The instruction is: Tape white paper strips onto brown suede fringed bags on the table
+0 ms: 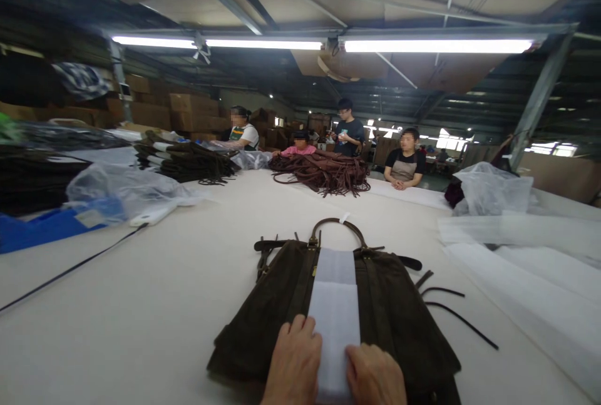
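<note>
Item: dark brown bag [389,311], lying flat on the white bench [188,280], handle end away from the person, loop handle [335,225] and loose straps [451,311] spread beyond it.

Laid lengthwise down the bag's middle: a white foam strip [334,305], apparently padding for the front face.

Left hand [293,364]: fingers flat, grip not closed, pressing the strip's near left edge against the bag. Right hand [375,375]: likewise flat on the near right edge, seemingly to keep the strip centred.

Right of the bag: white foam sheets [516,267]. Far beyond the bag: a heap of brown bags [323,173] and seated workers [404,164].
</note>
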A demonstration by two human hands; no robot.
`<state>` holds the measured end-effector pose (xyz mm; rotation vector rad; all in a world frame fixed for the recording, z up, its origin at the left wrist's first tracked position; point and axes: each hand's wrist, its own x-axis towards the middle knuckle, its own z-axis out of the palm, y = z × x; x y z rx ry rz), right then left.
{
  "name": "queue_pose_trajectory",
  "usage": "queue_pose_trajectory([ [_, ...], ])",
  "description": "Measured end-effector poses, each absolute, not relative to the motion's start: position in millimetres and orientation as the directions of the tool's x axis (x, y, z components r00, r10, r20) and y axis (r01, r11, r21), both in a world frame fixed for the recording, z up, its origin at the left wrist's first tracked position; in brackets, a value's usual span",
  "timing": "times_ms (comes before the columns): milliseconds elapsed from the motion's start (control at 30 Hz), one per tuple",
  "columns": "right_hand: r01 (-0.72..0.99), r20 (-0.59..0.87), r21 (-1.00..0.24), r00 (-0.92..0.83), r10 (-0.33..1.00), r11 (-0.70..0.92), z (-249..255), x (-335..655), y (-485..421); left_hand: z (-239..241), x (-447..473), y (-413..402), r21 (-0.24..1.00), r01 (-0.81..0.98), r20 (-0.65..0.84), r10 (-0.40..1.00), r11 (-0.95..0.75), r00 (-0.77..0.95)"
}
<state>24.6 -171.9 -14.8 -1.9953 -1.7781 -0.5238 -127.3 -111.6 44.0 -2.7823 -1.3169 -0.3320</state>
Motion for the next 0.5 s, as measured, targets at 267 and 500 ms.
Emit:
queue_pose_trajectory([
  [267, 0.991, 0.575, -0.074, 0.135, 0.807, -0.113, -3.6, 20.2, -162.7, 44.1, -112.3, -96.9, 0.069, 0.669, 0.141, 0.671, -0.740, 0.728],
  [500, 0.953, 0.613, -0.304, 0.202, 0.764, -0.008, 46.0, 52.7, -204.2, 55.5, -97.8, -55.5, 0.039, 0.549, 0.110, 0.550, -0.835, 0.828],
])
